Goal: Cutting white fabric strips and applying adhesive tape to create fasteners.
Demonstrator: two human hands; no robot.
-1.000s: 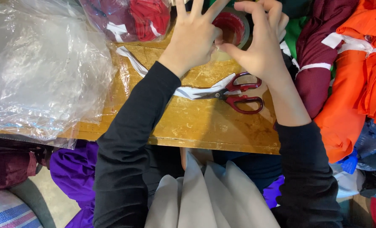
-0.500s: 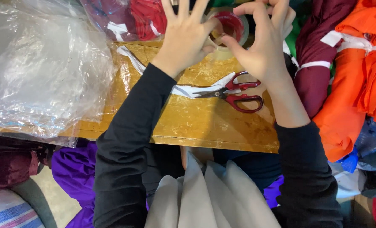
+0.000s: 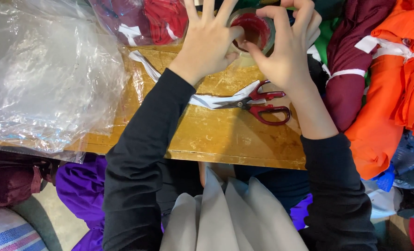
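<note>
Head view: a roll of clear tape point(image 3: 252, 33) is held above the far edge of a wooden table point(image 3: 225, 135), gripped between both hands. The left hand point(image 3: 210, 39) is pressed against the roll's left side by the thumb, with its other fingers spread and extended upward. The right hand point(image 3: 286, 49) is curled around the roll's right side, thumb at the lower rim and fingers arched over the top. Both arms are covered by black sleeves point(image 3: 142, 153).

Red-handled scissors point(image 3: 258, 104) are seen lying closed on the table just below the right wrist, resting on a white fabric strip point(image 3: 202, 98) that runs diagonally across the tabletop. Crumpled clear plastic sheeting point(image 3: 44, 79) is spread over the table's left portion. A bagged red garment point(image 3: 163, 18) is noted beyond the left hand. Maroon point(image 3: 351, 60) and orange point(image 3: 393, 93) garments are piled at the right.
</note>
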